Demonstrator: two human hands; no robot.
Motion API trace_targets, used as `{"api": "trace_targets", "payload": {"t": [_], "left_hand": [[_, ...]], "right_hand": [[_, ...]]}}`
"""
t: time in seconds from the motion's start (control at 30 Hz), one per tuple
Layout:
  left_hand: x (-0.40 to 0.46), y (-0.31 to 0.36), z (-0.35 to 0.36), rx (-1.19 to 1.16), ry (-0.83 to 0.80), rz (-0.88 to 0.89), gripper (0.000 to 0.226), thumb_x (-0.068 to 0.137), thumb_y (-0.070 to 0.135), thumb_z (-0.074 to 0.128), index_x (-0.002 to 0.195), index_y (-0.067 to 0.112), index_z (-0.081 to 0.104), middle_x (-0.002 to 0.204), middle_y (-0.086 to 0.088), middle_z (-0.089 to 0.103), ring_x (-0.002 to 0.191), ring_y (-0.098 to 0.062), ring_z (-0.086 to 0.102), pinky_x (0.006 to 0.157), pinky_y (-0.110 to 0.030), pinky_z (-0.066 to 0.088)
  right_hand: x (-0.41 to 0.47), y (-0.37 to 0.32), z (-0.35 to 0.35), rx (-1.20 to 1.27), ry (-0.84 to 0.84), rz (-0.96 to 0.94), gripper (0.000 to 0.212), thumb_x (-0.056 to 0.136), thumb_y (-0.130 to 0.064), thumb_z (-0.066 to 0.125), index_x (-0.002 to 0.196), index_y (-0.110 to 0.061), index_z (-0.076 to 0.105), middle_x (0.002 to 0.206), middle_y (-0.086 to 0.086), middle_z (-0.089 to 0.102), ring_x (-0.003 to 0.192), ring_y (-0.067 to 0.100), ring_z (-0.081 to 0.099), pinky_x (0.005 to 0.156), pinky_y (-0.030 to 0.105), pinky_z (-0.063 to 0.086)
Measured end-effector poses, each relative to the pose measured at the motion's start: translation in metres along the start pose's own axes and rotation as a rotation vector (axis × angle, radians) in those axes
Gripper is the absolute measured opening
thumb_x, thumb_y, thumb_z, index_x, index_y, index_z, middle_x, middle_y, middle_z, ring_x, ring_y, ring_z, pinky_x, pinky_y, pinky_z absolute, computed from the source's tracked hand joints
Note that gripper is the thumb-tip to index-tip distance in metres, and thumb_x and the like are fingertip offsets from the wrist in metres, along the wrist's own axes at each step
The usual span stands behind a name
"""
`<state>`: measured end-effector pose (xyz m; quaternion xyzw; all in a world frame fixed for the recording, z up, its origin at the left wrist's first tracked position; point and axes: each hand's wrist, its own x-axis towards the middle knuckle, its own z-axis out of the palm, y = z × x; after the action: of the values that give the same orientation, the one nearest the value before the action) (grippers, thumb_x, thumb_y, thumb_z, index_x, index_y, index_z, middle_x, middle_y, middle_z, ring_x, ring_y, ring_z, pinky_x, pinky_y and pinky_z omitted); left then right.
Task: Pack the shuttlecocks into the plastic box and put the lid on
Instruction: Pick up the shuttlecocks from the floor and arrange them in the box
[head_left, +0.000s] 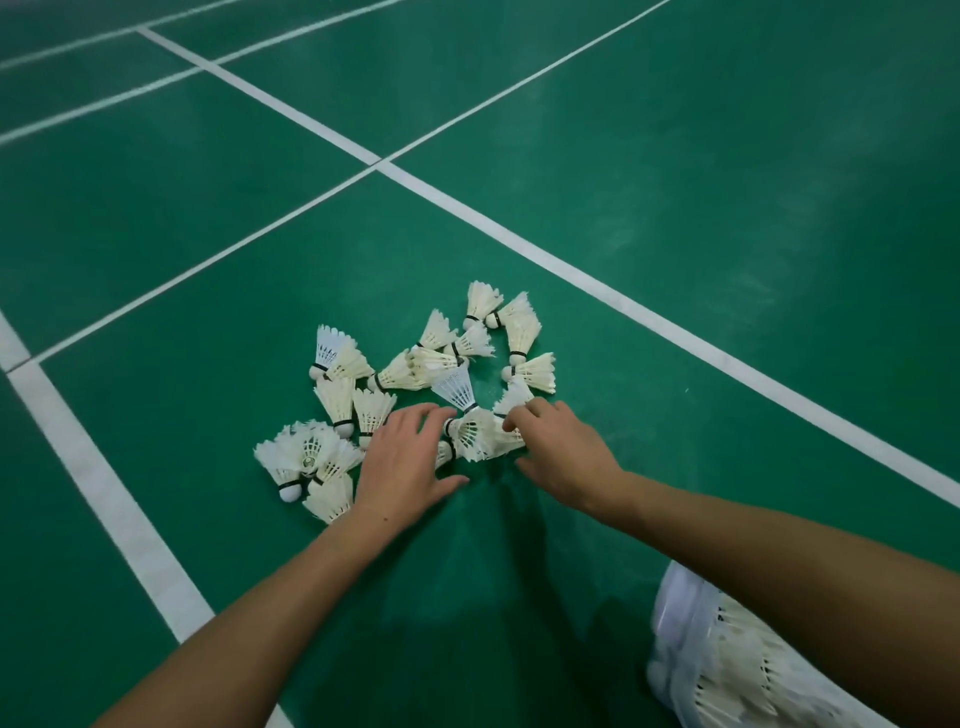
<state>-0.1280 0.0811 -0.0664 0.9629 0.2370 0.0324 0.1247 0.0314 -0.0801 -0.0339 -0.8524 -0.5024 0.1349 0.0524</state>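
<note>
Several white feather shuttlecocks (395, 371) lie scattered in a loose pile on the green court floor in front of me. My left hand (402, 462) rests flat over the pile's near edge, fingers spread, touching a shuttlecock (470, 434) between both hands. My right hand (563, 449) has its fingers curled onto the feathers of shuttlecocks at the pile's right side. A clear plastic box (691, 670), partly filled with shuttlecocks, stands at the bottom right, half hidden under my right forearm. No lid is visible.
White court lines (467, 205) cross the green floor beyond the pile and another line (114, 499) runs along the left. Green floor stretches on all sides of the pile.
</note>
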Motion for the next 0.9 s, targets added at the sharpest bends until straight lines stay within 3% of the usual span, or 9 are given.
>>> {"api": "trace_targets", "payload": {"t": [0.13,0.3,0.37,0.53,0.7,0.8,0.9], "left_hand": [[0.02,0.005,0.017,0.066,-0.034,0.007,0.09,0.076,0.07,0.076,0.15,0.038,0.035,0.141,0.006,0.054,0.127,-0.021,0.051,0.101,-0.039,0.046],[0.027,-0.002,0.029,-0.005,0.007,-0.029,0.059,0.083,0.048,0.079,0.135,0.038,0.053,0.127,0.01,0.06,0.1,-0.017,0.065,0.072,-0.034,0.053],[0.028,-0.003,0.028,-0.022,0.009,-0.018,0.053,0.083,0.046,0.081,0.13,0.04,0.056,0.126,0.016,0.061,0.096,-0.013,0.067,0.067,-0.033,0.054],[0.019,-0.001,0.017,-0.126,0.018,-0.038,0.052,0.081,0.045,0.083,0.126,0.04,0.06,0.123,0.022,0.067,0.101,-0.006,0.068,0.071,-0.032,0.058],[-0.002,0.008,0.002,-0.284,0.042,-0.072,0.058,0.076,0.041,0.087,0.127,0.04,0.059,0.115,0.023,0.067,0.087,-0.002,0.062,0.071,-0.032,0.057],[-0.018,0.029,-0.018,-0.498,0.051,-0.076,0.059,0.07,0.032,0.087,0.124,0.038,0.064,0.107,0.02,0.072,0.081,-0.002,0.064,0.07,-0.035,0.058],[-0.036,0.07,-0.043,-0.729,0.048,-0.059,0.051,0.072,0.027,0.09,0.117,0.036,0.068,0.101,0.017,0.076,0.084,-0.013,0.071,0.075,-0.036,0.06]], "right_hand": [[0.013,0.005,0.02,-0.05,0.045,-0.013,0.053,0.088,-0.001,0.062,0.136,-0.02,0.049,0.13,0.005,0.06,0.108,0.031,0.052,0.084,0.044,0.053],[0.026,0.004,0.035,-0.071,0.091,0.0,0.051,0.087,-0.002,0.064,0.133,-0.017,0.048,0.12,0.009,0.062,0.101,0.032,0.057,0.08,0.043,0.053],[0.031,0.005,0.038,-0.075,0.114,0.014,0.045,0.089,-0.004,0.065,0.129,-0.016,0.049,0.115,0.009,0.062,0.097,0.031,0.059,0.078,0.042,0.055],[0.029,0.006,0.033,0.011,0.054,-0.009,0.042,0.092,-0.019,0.069,0.128,-0.015,0.049,0.116,0.007,0.061,0.094,0.03,0.065,0.073,0.042,0.057],[-0.009,0.016,0.009,0.227,-0.018,-0.023,0.067,0.092,-0.031,0.074,0.147,-0.021,0.038,0.133,0.007,0.055,0.108,0.032,0.063,0.09,0.046,0.055],[-0.05,0.031,-0.019,0.261,-0.041,-0.069,0.07,0.093,-0.035,0.074,0.149,-0.031,0.033,0.125,0.007,0.053,0.104,0.032,0.062,0.091,0.046,0.053],[-0.104,0.053,-0.046,0.287,-0.062,-0.026,0.059,0.093,-0.04,0.075,0.142,-0.042,0.042,0.116,0.002,0.05,0.093,0.024,0.06,0.085,0.04,0.054]]}}
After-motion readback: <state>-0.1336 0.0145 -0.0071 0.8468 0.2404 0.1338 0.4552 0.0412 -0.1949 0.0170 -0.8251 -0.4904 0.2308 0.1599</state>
